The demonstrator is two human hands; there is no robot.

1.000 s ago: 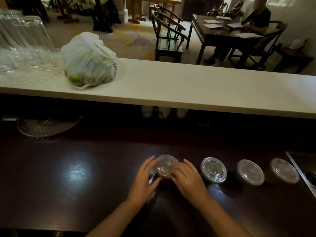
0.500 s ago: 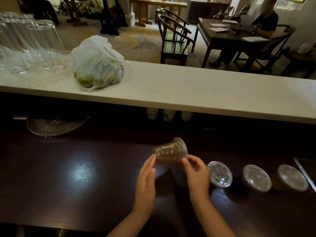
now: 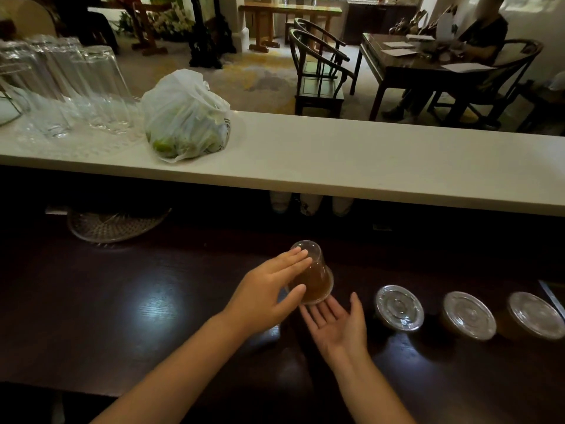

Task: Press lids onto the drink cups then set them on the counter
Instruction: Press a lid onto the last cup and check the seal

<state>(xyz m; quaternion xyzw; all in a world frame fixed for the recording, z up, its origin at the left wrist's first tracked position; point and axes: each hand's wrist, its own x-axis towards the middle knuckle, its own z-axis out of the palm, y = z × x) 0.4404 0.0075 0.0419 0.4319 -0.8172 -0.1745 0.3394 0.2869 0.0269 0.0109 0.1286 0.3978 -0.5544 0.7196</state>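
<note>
A clear drink cup [image 3: 316,278] of brown liquid hangs upside down above the dark worktop [image 3: 122,301], its lidded end lowest and its base pointing up and away. My left hand [image 3: 269,292] wraps its left side, thumb below and fingers across the wall. Palm up under the lid lies my right hand [image 3: 336,327], fingers spread, fingertips at the lid's rim. To the right, three lidded cups [image 3: 399,307], [image 3: 467,315], [image 3: 535,315] stand in a row on the worktop. The white counter [image 3: 367,160] runs across above.
On the white counter sit a white plastic bag [image 3: 186,117] and several upturned glasses [image 3: 61,87]. A wire tray [image 3: 113,224] lies beneath its left part. A sink edge [image 3: 552,298] shows far right. A person sits at a table [image 3: 412,65] beyond.
The cup has gone from standing on the worktop under both hands to lifted, tipped sideways and now fully inverted. My left hand has closed on its side; my right hand has turned palm up beneath it.
</note>
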